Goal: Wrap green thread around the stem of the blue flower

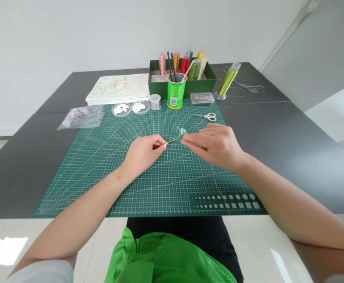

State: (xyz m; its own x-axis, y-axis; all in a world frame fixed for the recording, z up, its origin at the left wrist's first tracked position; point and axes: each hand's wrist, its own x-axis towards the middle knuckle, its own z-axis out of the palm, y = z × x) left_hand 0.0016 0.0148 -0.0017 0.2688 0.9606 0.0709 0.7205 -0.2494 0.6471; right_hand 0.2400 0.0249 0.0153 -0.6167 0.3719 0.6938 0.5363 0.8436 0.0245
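Over the green cutting mat point(101, 169), my left hand point(142, 152) is closed in a pinch on the end of a thin yellow-green thread point(176, 139). A short dark sliver shows beside its fingertips; I cannot make out what it is. My right hand point(220, 143) is closed too, thumb and forefinger pinching a small pale bluish-white petal point(183, 131). The thread spans the gap between both hands and meets the petal at the right fingertips. Another length of fine yellowish thread point(217, 188) trails down the mat below my right hand.
White-handled scissors point(210, 116) lie beyond my right hand. Behind stand a green cup point(175, 96) with sticks, a clear box point(202, 99), a dark green box point(210, 84) of thread spools and a green spool point(228, 81). Dishes of white pieces point(121, 109) and a plastic bag point(80, 117) sit left.
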